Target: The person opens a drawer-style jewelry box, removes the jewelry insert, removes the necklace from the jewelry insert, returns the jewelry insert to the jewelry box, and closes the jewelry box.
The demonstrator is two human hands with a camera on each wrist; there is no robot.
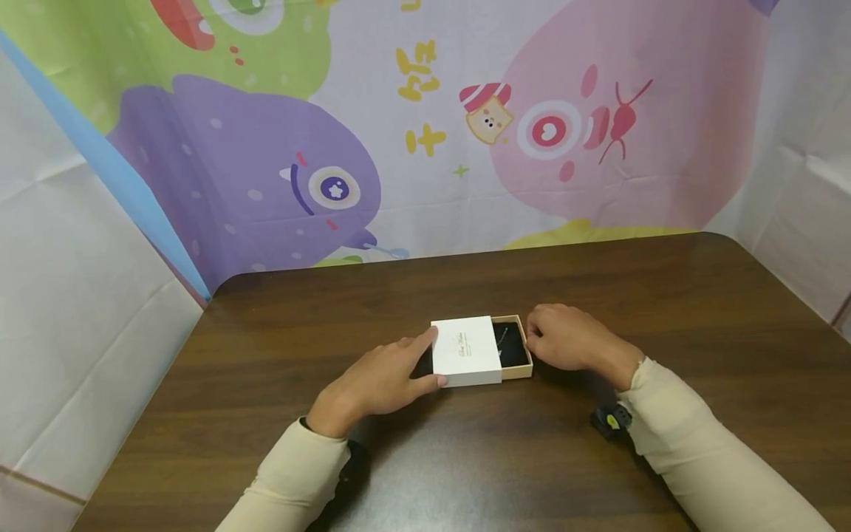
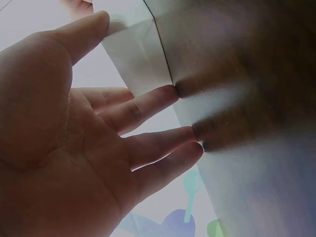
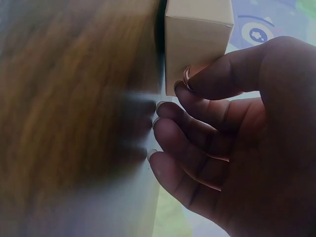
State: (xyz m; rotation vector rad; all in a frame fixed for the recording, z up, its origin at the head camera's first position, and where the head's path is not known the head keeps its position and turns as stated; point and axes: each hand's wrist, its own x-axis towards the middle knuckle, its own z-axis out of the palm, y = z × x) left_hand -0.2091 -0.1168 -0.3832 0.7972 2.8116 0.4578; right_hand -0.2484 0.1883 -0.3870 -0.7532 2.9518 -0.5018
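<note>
A white box [image 1: 467,373] sits flat on the brown desk [image 1: 279,318], between the person's two hands, with its cream drawer [image 1: 517,374] standing partly out of the cover [image 1: 482,336] toward the person's right; gold lettering [image 1: 460,343] runs over the top of the cover; in the bared part of the drawer I can see a black pad [image 1: 515,349] with a thin, silvery piece of jewellery [image 1: 503,336] on it, too fine from here to say more about; the left hand [image 1: 379,378] grips the left end of the cover, thumb at the near corner and index finger at the far one, the other fingers stretched out with their tips down at the desk; the right hand [image 1: 565,338] pinches the end wall of the drawer between thumb and index finger, its remaining fingers loosely bent just beside the desk, though I can't tell whether their tips touch it; both forearms wear cream sleeves [image 1: 691,428], and a black strap [image 1: 610,420] shows by the right cuff; behind the desk hangs a cloth [image 1: 425,199] printed with purple, green and pink cartoon creatures.
</note>
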